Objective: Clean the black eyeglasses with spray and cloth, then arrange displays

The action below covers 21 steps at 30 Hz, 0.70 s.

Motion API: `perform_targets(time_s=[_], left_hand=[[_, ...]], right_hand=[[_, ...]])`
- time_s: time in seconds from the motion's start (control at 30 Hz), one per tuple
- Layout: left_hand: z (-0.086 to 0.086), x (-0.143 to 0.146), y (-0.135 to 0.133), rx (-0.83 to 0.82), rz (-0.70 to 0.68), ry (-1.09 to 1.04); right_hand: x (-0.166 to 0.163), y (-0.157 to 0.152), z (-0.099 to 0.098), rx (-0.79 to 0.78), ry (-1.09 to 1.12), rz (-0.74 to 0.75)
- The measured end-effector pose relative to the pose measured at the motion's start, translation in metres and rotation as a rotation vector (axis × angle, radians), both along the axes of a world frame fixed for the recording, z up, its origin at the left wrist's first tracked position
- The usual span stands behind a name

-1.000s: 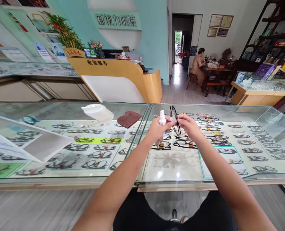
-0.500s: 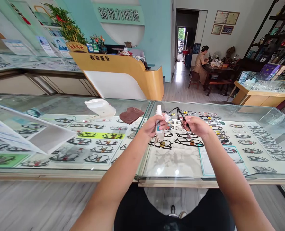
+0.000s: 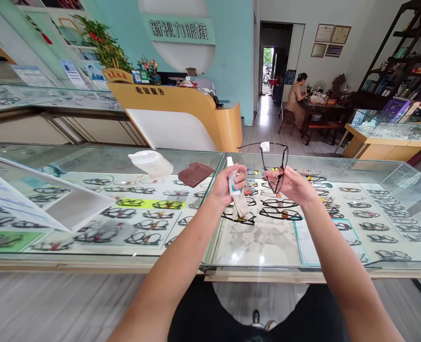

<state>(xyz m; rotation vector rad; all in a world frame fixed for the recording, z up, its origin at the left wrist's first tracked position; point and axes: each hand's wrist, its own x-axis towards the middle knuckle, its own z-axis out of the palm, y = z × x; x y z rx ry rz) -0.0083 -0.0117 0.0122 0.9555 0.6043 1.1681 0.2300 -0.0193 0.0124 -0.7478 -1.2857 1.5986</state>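
In my left hand (image 3: 227,184) is a small white spray bottle (image 3: 233,183) with a blue label, held upright, fingers wrapped round it. A pale cloth (image 3: 240,205) hangs below those same fingers. My right hand (image 3: 295,185) pinches a pair of black-framed eyeglasses (image 3: 275,145) and holds it raised above the counter, one temple reaching out to the left. A small white tag (image 3: 265,146) shows on the glasses. Under both hands lies the glass display case (image 3: 256,247), with rows of spectacle frames (image 3: 280,213) inside.
On the glass to the left are a brown cloth (image 3: 195,174), a white translucent plastic container (image 3: 151,164) and a white box-like stand (image 3: 75,206). Beyond stands a yellow and white cashier counter (image 3: 182,118). A person (image 3: 296,102) sits at a dark table far back.
The eyeglasses have been lifted and turned in my right hand, away from my left. My left hand keeps the bottle and cloth, and the cloth now hangs more visibly.
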Motion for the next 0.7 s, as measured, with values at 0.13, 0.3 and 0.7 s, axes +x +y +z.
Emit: perform_targets(time_s=[0.13, 0.3, 0.7], left_hand=[[-0.006, 0.011, -0.010, 0.146, 0.022, 0.130], [-0.010, 0.017, -0.017, 0.393, 0.002, 0.434], [-0.020, 0.022, -0.011, 0.299, 0.052, 0.491]], right_hand=[[0.000, -0.001, -0.001, 0.044, -0.031, 0.026], [-0.005, -0.004, 0.001, 0.064, -0.105, 0.017], [0.001, -0.003, 0.006, 0.071, 0.103, -0.087]])
